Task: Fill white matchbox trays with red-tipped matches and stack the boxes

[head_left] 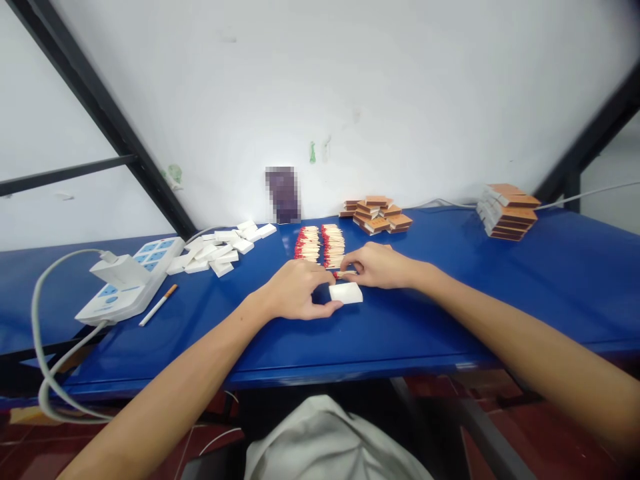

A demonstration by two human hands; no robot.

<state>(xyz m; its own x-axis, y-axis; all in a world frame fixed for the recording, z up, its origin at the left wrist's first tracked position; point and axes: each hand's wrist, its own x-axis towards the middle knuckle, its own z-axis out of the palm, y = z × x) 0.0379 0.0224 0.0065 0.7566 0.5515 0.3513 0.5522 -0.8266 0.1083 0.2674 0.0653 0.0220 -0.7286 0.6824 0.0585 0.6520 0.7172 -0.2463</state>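
My left hand (303, 290) grips the left end of a small white matchbox tray (347, 293) between thumb and fingers, low over the blue table. Just behind the tray, my right hand (373, 265) pinches a few red-tipped matches (345, 274), their heads pointing left. Beyond both hands lie two rows of matches, a left row (307, 244) and a right row (333, 245), with red heads toward the left. My fingers partly cover the near ends of the rows. How many matches the right hand holds is hidden.
White trays (215, 249) are heaped at the left, near a power strip (133, 277) with a plugged-in charger and a cigarette (159, 305). Brown matchbox sleeves (379, 215) are piled behind my right hand; a bundled stack (507, 211) stands far right. A blurred dark object (284, 195) leans on the wall.
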